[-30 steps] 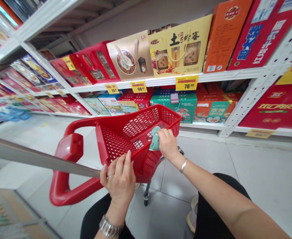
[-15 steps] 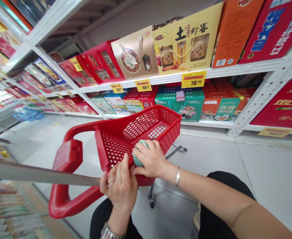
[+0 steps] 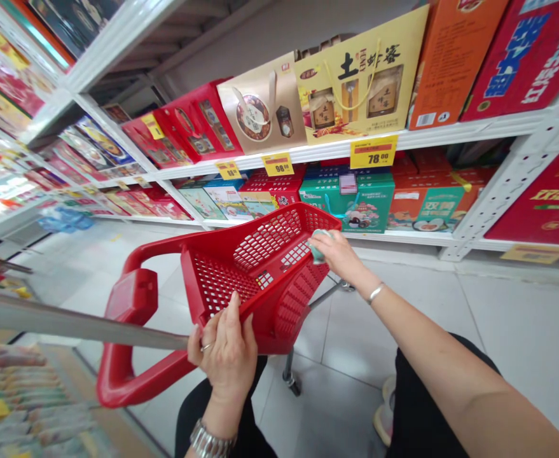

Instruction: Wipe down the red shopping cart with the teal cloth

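Right hand (image 3: 342, 256) has moved along the basket (image 3: 272, 327), clutching half-hidden green cloth (image 3: 317, 252); left hand (image 3: 227, 353) covers the rim (image 3: 279, 286), grip unclear.

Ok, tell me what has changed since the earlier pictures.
The right hand, gripping the green cloth, came back toward the left hand, then moved out along the near rim to the far end of the red cart. Nothing was newly grasped or let go. The left hand stayed on the near rim, with the grey pole reaching to it.
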`<state>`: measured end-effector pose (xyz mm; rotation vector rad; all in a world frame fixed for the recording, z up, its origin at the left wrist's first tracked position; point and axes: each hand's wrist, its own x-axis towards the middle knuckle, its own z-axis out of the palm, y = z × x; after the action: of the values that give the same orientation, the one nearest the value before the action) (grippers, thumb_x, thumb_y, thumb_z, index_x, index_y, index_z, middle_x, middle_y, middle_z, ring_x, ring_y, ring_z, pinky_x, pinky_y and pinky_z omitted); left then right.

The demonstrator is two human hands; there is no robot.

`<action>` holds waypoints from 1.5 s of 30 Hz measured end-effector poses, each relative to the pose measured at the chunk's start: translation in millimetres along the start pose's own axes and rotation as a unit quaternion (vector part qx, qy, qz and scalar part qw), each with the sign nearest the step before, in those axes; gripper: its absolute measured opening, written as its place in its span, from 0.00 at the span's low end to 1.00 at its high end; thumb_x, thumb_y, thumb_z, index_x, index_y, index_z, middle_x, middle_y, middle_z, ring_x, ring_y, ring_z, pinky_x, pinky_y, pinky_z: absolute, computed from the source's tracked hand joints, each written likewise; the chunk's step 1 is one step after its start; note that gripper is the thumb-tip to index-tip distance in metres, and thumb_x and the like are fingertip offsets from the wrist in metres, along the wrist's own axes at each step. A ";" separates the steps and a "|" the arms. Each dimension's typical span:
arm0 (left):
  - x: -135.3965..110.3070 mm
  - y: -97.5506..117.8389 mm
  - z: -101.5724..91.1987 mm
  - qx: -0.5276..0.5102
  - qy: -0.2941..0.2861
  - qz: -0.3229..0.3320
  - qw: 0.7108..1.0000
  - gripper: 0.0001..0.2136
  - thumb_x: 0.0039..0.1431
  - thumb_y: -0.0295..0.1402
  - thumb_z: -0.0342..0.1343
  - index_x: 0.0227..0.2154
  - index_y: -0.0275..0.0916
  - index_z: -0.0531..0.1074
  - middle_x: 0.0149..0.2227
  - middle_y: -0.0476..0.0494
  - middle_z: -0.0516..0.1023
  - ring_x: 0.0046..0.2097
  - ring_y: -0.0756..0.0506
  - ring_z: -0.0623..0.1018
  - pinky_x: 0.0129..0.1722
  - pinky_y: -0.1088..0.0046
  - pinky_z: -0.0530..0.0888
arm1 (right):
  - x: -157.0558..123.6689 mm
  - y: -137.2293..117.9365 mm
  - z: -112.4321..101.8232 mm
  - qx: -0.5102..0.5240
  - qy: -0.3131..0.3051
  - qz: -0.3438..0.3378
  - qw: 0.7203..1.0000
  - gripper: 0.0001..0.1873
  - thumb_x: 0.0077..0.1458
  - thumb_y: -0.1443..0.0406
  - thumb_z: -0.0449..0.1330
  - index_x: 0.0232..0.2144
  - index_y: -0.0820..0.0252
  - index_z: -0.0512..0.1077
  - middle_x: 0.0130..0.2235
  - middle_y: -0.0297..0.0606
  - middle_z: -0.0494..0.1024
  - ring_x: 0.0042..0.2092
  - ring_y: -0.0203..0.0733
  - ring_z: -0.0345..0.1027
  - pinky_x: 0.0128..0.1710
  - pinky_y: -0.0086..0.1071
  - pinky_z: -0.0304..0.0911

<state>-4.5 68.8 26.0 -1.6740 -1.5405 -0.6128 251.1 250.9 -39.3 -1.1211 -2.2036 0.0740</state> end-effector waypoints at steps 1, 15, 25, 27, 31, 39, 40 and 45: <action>0.0 0.1 0.0 0.000 0.000 -0.002 1.000 0.30 0.64 0.33 0.55 0.68 0.40 0.57 0.38 0.44 0.84 0.42 0.41 0.78 0.57 0.60 0.56 | 1.4 12.1 -2.4 -0.006 0.006 0.028 1.000 0.25 0.59 0.74 0.57 0.58 0.55 0.71 0.58 0.44 0.74 0.54 0.51 0.64 0.53 0.44 0.59; 0.4 0.0 3.7 -0.044 -0.023 -0.031 0.998 0.29 0.61 0.37 0.56 0.65 0.42 0.62 0.41 0.39 0.84 0.42 0.38 0.78 0.60 0.50 0.54 | 11.2 -121.9 -6.2 0.169 -0.005 -0.153 0.974 0.23 0.61 0.73 0.60 0.57 0.57 0.66 0.55 0.43 0.74 0.55 0.41 0.65 0.55 0.37 0.58; -9.3 -21.6 -4.6 -0.020 -0.007 0.007 1.000 0.35 0.59 0.42 0.59 0.67 0.40 0.57 0.40 0.40 0.84 0.41 0.38 0.79 0.56 0.55 0.59 | 9.7 -112.7 -10.2 0.116 -0.035 -0.155 0.981 0.14 0.58 0.65 0.66 0.48 0.53 0.74 0.51 0.37 0.76 0.48 0.42 0.66 0.48 0.36 0.57; -10.5 -24.5 -4.5 -0.036 -0.013 0.002 0.999 0.34 0.58 0.42 0.60 0.67 0.42 0.59 0.40 0.41 0.84 0.42 0.38 0.79 0.56 0.56 0.58 | 9.9 -90.4 -12.8 0.095 -0.044 -0.121 0.987 0.16 0.57 0.65 0.66 0.48 0.51 0.75 0.50 0.37 0.77 0.47 0.42 0.66 0.47 0.37 0.54; -9.0 -24.6 -3.0 -0.059 -0.015 -0.010 0.998 0.33 0.57 0.43 0.60 0.65 0.44 0.61 0.41 0.42 0.84 0.43 0.38 0.78 0.57 0.55 0.56 | 8.6 -35.2 -18.9 0.063 -0.056 -0.031 0.996 0.19 0.54 0.69 0.67 0.48 0.51 0.76 0.51 0.38 0.77 0.47 0.44 0.66 0.46 0.37 0.55; 2.0 -25.1 0.8 -0.052 -0.001 0.008 0.999 0.33 0.58 0.45 0.57 0.66 0.42 0.60 0.40 0.41 0.84 0.41 0.38 0.78 0.57 0.56 0.56 | 5.1 34.8 -18.7 0.060 0.009 0.074 0.995 0.19 0.50 0.76 0.63 0.44 0.58 0.76 0.50 0.44 0.77 0.51 0.48 0.67 0.51 0.40 0.60; 3.5 -26.2 1.6 -0.054 0.004 0.011 0.998 0.33 0.58 0.44 0.57 0.66 0.42 0.60 0.39 0.41 0.84 0.41 0.38 0.78 0.57 0.56 0.56 | 5.6 33.9 -18.1 0.066 0.009 0.062 0.996 0.18 0.50 0.76 0.62 0.43 0.58 0.76 0.49 0.43 0.77 0.51 0.48 0.67 0.51 0.40 0.59; 6.6 -37.8 8.5 -0.068 0.013 0.017 0.997 0.30 0.59 0.45 0.57 0.63 0.44 0.65 0.38 0.44 0.83 0.40 0.39 0.77 0.56 0.57 0.55 | 8.0 19.3 -19.8 0.066 -0.004 0.033 0.997 0.18 0.48 0.77 0.59 0.42 0.59 0.75 0.45 0.43 0.76 0.50 0.47 0.67 0.52 0.39 0.59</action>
<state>-41.6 78.7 34.1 -1.7845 -1.4768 -0.7326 272.7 264.4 -25.9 -1.1223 -2.1346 0.2493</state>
